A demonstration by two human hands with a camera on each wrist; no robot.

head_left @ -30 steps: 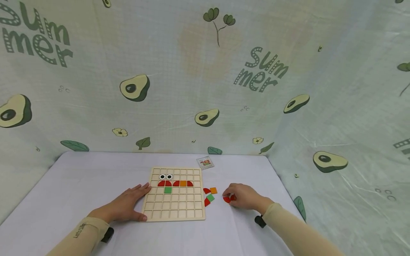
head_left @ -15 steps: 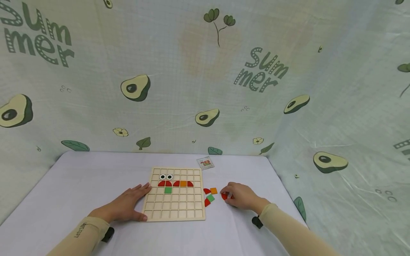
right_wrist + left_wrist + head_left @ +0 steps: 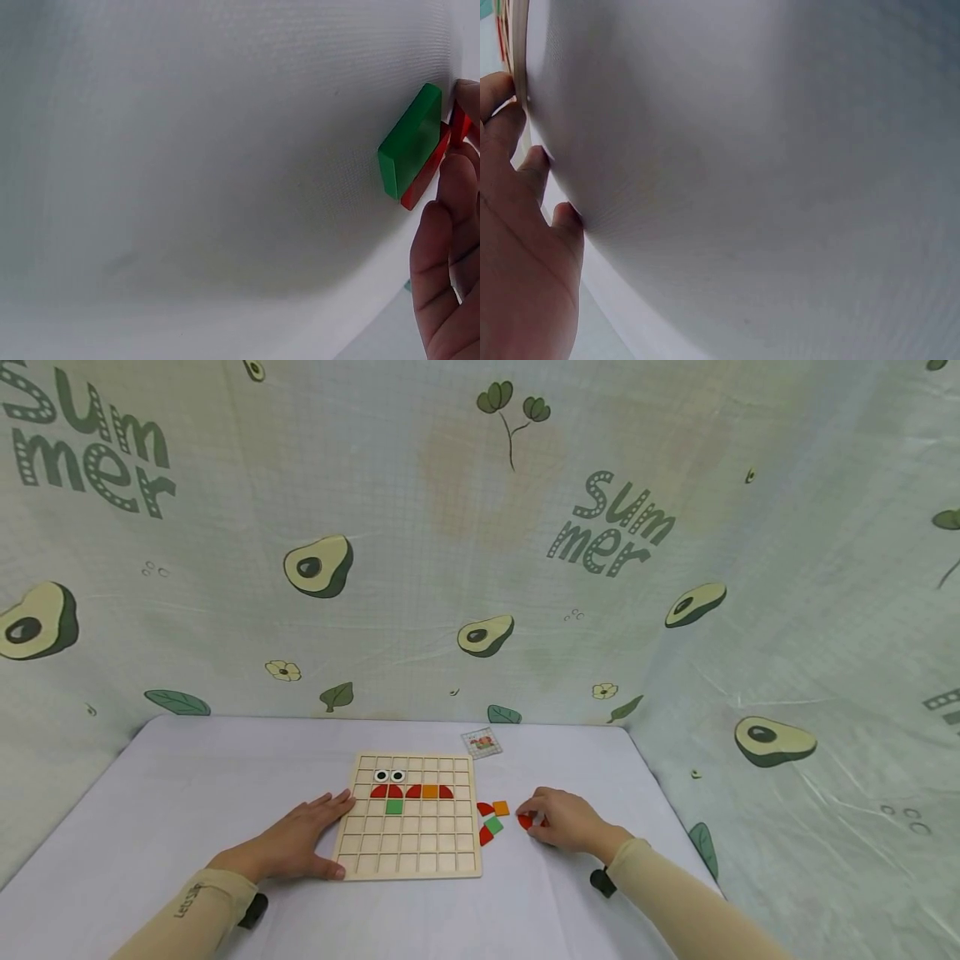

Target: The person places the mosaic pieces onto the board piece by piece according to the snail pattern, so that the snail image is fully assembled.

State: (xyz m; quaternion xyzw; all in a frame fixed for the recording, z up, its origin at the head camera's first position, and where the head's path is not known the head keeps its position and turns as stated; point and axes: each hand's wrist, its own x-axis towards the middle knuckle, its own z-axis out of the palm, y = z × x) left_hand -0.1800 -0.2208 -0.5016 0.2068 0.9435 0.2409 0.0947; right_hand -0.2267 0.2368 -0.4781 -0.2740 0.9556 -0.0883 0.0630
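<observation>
A wooden grid board (image 3: 407, 842) lies on the white-covered table. My left hand (image 3: 296, 839) rests at its left edge with fingers spread, fingertips against the board's side in the left wrist view. To the right of the board, my right hand (image 3: 566, 818) pinches a red quarter-circle tile (image 3: 525, 820) between thumb and fingers, partly covered by them. In the right wrist view a red tile (image 3: 459, 124) shows at the fingertips, close to a green tile (image 3: 412, 142). On the board sit two eye tiles (image 3: 389, 776), several red tiles (image 3: 387, 792), an orange square (image 3: 430, 792) and a green square (image 3: 394, 807).
Between the board and my right hand lie loose tiles: an orange square (image 3: 501, 808), a green square (image 3: 492, 825) and two red pieces (image 3: 486, 835). A small picture card (image 3: 482, 742) lies behind the board's right corner. A printed cloth (image 3: 405, 527) hangs behind the table.
My right hand has shifted slightly left and away from me with the red tile, then stayed in place. The left hand and the board have not moved.
</observation>
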